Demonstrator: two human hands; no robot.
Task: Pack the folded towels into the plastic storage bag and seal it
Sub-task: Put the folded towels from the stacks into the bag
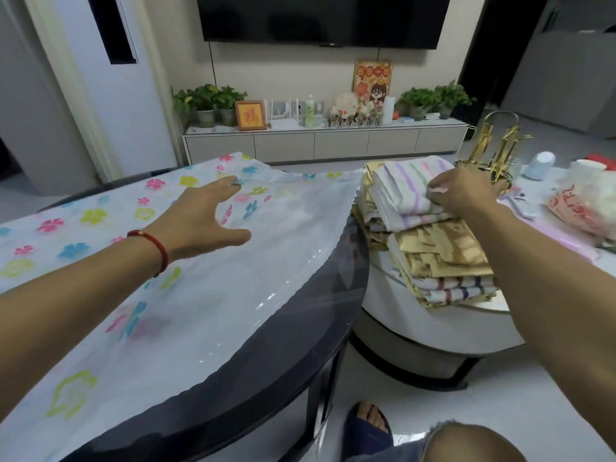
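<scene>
A large translucent plastic storage bag (206, 295) printed with coloured flowers lies flat across the dark round table (320, 315). My left hand (200, 221) hovers over it with fingers spread, holding nothing. To the right, a stack of folded towels (430, 241) rests on a lower white round table (433, 325): striped white ones on top and bottom, gold ones between. My right hand (466, 195) lies on the top striped towel (406, 191), fingers curled over its far right edge.
A gold metal rack (496, 145), a small white-blue jar (541, 165) and a red-printed plastic bag (580, 208) sit behind the stack. A TV cabinet (326, 141) with plants stands at the far wall. My knee (473, 441) and sandalled foot (366, 425) are below.
</scene>
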